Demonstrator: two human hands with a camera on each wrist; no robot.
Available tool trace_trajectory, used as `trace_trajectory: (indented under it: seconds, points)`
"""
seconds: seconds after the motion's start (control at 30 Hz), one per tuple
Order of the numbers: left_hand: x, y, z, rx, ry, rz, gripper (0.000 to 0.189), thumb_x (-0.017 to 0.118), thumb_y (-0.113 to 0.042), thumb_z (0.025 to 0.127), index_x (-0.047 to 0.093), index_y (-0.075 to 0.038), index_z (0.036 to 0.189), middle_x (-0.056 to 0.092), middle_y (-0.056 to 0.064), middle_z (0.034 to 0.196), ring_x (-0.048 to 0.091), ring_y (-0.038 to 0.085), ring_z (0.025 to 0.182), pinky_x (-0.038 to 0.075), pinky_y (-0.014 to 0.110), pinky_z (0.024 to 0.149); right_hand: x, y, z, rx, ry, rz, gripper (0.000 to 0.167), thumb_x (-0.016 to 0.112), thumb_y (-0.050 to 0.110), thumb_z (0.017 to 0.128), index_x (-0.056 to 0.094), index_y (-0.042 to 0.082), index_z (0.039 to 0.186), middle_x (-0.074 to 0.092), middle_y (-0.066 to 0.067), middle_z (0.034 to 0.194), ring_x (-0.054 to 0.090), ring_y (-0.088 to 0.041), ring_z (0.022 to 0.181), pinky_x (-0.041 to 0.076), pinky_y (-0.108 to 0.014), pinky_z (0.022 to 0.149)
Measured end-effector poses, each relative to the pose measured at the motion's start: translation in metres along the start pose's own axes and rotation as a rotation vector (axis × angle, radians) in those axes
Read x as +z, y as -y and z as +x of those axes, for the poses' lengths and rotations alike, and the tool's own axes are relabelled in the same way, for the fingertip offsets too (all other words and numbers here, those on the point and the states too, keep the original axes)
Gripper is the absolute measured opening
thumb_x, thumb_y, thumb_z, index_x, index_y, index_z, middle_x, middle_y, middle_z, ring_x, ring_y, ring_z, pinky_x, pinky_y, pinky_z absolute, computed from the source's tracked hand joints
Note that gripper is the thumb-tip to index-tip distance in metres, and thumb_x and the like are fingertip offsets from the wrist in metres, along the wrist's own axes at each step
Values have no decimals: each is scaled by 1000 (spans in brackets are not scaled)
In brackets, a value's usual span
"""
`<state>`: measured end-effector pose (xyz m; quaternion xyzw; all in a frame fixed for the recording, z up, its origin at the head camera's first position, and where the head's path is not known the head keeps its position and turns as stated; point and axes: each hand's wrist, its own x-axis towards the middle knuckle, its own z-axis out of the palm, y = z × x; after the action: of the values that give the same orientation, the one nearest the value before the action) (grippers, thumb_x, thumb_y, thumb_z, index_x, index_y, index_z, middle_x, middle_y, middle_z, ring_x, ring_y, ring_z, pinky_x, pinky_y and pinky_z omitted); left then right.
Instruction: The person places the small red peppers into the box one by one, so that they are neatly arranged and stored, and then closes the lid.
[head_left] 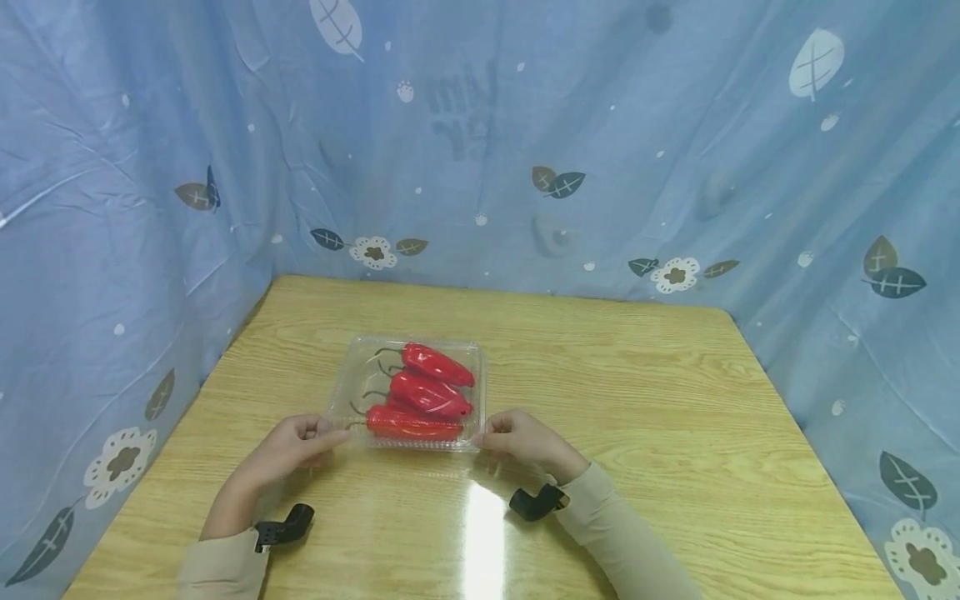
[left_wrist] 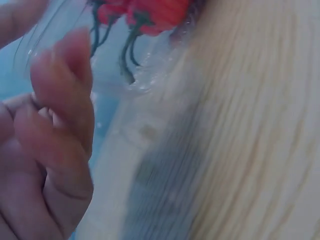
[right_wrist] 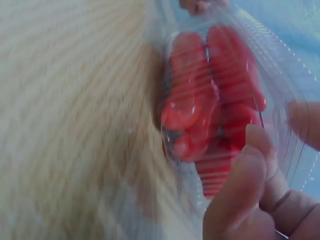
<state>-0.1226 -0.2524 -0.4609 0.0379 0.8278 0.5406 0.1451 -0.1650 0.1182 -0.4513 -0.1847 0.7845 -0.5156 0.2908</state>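
A clear plastic clamshell box (head_left: 347, 377) with several glossy red peppers (head_left: 429, 394) inside lies left of centre in the head view. The peppers' green stems (left_wrist: 131, 55) point toward the left hand. My left hand (head_left: 288, 450) holds the box by its near left corner, thumb along the edge and the other fingers curled. At the near right corner, my right hand (head_left: 528, 442) pinches the rim between thumb and fingers. In the right wrist view the peppers (right_wrist: 187, 105) are blurred behind the ridged plastic.
A light wood-grain table (head_left: 637, 400) spreads under the box, with a bright light reflection (head_left: 483, 533) near its front. Blue curtains (head_left: 480, 125) printed with leaves and flowers surround it. Black wrist cameras (head_left: 285, 527) are strapped over beige sleeves (head_left: 622, 533).
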Motion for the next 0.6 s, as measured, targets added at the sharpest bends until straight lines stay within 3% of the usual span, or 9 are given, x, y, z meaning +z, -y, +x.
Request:
trace_trajectory:
  seconds: [0.1,0.2,0.43,0.6]
  points:
    - [-5,4,0,61,101,-76,32,53,-22,97,51,5,80,47,-4,61,42,6,54,42,27,47,1,-2,0,11,7,43,35,62,25,90,53,-2,70,43,3,59,41,-12,56,36,-21,52]
    - [-8,4,-1,102,151,-121,31,48,-17,99,54,10,85,55,-4,67,47,5,57,42,25,47,1,-4,2,19,11,79,31,62,21,90,51,2,68,41,4,57,37,-10,55,32,-21,51]
    - [-9,-1,-2,55,134,-133,32,46,-21,99,57,5,83,61,-3,72,50,6,58,44,22,50,3,-6,4,-3,19,119,25,60,16,90,53,5,68,44,5,56,38,-9,54,32,-19,51]
    - [-8,-2,-2,16,122,-150,28,47,-19,98,58,-1,80,61,-3,70,50,6,57,45,22,52,5,-10,6,28,8,149,25,60,17,88,53,9,66,45,6,56,40,-9,55,33,-19,52]
